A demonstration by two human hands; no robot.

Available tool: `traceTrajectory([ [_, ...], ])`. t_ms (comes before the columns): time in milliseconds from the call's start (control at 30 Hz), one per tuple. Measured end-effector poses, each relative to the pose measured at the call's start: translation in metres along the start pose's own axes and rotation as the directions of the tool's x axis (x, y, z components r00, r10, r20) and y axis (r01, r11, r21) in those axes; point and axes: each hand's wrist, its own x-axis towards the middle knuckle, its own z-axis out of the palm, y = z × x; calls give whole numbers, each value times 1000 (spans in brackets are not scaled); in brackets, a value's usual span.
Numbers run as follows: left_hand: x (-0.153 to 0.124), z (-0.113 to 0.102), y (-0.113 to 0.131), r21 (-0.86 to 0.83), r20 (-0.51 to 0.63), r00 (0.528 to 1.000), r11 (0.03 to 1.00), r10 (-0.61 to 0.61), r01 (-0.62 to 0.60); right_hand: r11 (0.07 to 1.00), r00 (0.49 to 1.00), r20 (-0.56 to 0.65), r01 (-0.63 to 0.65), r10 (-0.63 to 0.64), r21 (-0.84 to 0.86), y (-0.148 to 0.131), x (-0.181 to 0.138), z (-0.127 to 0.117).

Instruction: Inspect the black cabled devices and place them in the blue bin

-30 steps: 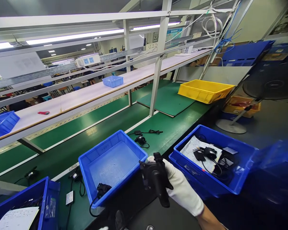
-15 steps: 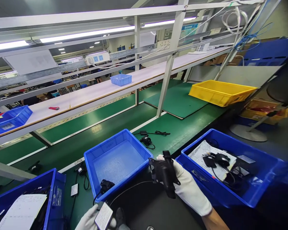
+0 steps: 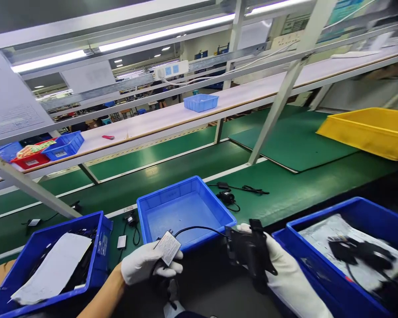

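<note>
The green conveyor bench (image 3: 192, 168) is seen from further left than a second ago, so the yellow tub (image 3: 368, 130) now sits at the right edge of the view and a red tray (image 3: 29, 160) has come in on the pale shelf (image 3: 172, 117) above the bench

The middle blue bin (image 3: 182, 212) is taken as the landmark. To its right, the right blue bin (image 3: 348, 260), with paper and black corded parts inside, is partly cut off by the picture's edge. To its left, the left blue bin (image 3: 49, 260) with a white sheet is shown far more fully than before

In front of the middle bin's near rim, the black device (image 3: 248, 254) is held by the gloved right hand (image 3: 278, 274), fingers closed around its body, much as it was a second ago. What is new is the gloved left hand (image 3: 146, 265): absent a second ago, only entering at the bottom half a second ago, it is now raised to the bin's near left corner, closed on the small white-labelled adapter block (image 3: 168, 247). A black cable (image 3: 199, 229) is arched over the bin's front rim from that block to the device, so both ends of one corded unit are judged to be in hand, lifted clear of the bin. The cable appears slack

Beyond the bin's far right corner, a loose black corded part (image 3: 230, 196) lies on the bench
</note>
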Motion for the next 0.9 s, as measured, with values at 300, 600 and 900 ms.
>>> traceTrajectory([
  [300, -9, -24, 9, 112, -198, 979, 993, 50, -28, 961, 993, 120, -51, 18, 273, -26, 7, 23],
  [600, -22, -38, 11, 180, -329, 938, 982, 112, -55, 979, 991, 106, 55, -77, 194, -20, 9, 23],
  [900, -21, -49, 0, 116, -357, 927, 990, 115, -78, 987, 996, 76, 40, -53, 156, -21, 10, 25],
])
